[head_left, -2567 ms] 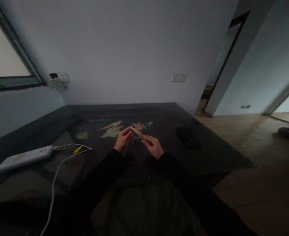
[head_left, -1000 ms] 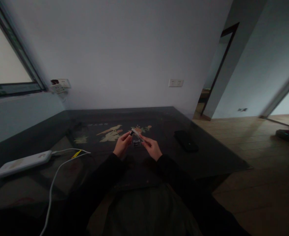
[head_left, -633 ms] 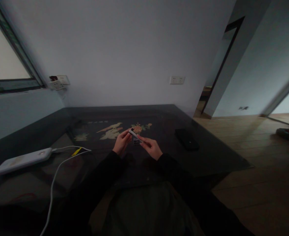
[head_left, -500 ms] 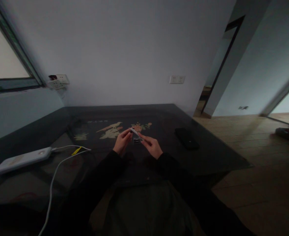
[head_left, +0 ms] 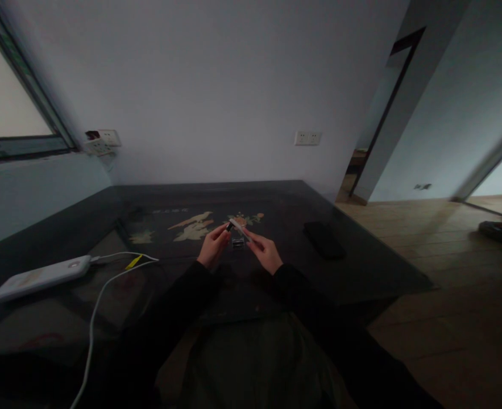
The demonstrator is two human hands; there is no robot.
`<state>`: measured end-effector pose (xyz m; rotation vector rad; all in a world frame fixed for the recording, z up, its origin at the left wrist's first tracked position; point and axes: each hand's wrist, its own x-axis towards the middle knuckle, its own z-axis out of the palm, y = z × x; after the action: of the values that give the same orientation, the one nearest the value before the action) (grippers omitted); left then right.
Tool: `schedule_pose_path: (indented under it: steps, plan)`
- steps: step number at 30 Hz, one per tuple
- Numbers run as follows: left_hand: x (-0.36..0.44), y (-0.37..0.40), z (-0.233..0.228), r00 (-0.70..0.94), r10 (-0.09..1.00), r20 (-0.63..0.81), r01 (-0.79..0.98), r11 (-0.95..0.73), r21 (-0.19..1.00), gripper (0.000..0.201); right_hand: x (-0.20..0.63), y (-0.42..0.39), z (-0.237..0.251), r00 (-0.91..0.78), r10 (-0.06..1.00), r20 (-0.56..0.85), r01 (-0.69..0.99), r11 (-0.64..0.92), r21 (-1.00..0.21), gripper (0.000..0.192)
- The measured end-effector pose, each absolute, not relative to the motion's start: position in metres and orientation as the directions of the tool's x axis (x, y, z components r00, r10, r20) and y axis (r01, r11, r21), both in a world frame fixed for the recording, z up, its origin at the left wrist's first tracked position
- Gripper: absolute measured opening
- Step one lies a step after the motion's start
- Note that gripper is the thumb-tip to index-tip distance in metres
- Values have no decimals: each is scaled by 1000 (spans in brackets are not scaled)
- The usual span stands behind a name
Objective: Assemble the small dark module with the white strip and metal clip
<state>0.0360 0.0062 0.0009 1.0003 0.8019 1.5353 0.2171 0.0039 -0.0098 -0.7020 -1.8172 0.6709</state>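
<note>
Over the dark glass-topped table (head_left: 361, 267) my two hands meet around a small pale slim object (head_left: 237, 228), tilted with its far end up to the left. My right hand (head_left: 266, 251) pinches its lower end. My left hand (head_left: 214, 245) holds fingertips at its upper end, where a small dark piece (head_left: 228, 226) shows. Under the hands lies a tiny clear item (head_left: 237, 243) on the table; what it is stays too small to tell.
A white power bank (head_left: 40, 276) with white cables (head_left: 106, 284) and a yellow tag lies at the left. A black phone (head_left: 324, 239) rests to the right. Painted birds and flowers (head_left: 193, 225) decorate the tabletop. Wall sockets, a window and a doorway stand behind.
The hands stay in the same spot with small shifts. A small dark piece now shows at the object's upper end by my left fingertips.
</note>
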Motion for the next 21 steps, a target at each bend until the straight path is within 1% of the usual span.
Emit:
schedule_pose_path:
  steps: [5,11,15,17,21]
  plan:
    - [34,8,-2,-75,983,166,-425,-182,887,56,216,1,-10,-319,724,612,138,674,-726,40]
    - [34,4,3,-19,976,215,-432,-202,879,53,212,-7,-9,-365,703,611,78,676,-732,40]
    - [35,1,4,-17,976,217,-461,-200,864,51,210,-12,-7,-389,690,610,31,672,-740,40]
    - [35,1,3,-6,975,224,-468,-201,861,52,211,-11,-6,-378,693,614,40,675,-737,40]
    - [35,1,1,-16,973,230,-469,-210,858,53,215,-2,-7,-309,729,611,126,668,-733,40]
